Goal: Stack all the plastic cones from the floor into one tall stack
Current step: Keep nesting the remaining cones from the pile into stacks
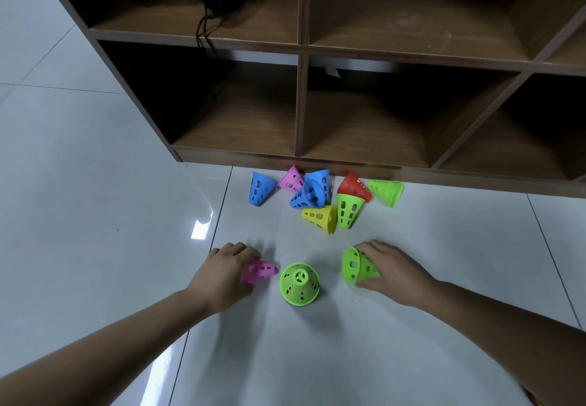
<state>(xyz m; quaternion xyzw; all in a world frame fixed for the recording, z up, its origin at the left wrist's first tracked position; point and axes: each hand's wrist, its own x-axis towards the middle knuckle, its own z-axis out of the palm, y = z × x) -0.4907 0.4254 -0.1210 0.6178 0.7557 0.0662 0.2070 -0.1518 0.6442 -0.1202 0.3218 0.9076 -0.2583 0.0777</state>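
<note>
**Plastic cones on tiled floor, two in hand**

Item 1. Left hand [226, 271]: fingers curled around a pink cone [258, 271] lying on its side, narrow end pointing right; the picture here is motion-blurred.

Item 2. Right hand [391, 271]: closed over a green cone [358, 265] tipped on its side, wide mouth facing left.

Item 3. Upright green cone [299, 283]: standing wide end down on the floor [95, 215], between the two hands, touching neither.

Item 4. Loose cluster near the foot of the wooden shelf unit [301, 56], all perforated:
- blue cone [260, 188], at the left end, apart from the rest;
- second pink cone [292, 179], tilted, against the blue pair;
- two blue cones [312, 190] overlapping each other, one tipped over;
- red cone [353, 186], on its side;
- green cone [347, 210] with narrow end down, just in front of the red one;
- yellow cone [321, 217], on its side, beside that green one;
- far-right green cone [387, 190], on its side, closest to the shelf base.

Item 5. Shelf unit: open brown compartments; a black cord [203, 31] hangs from the upper left one.
</note>
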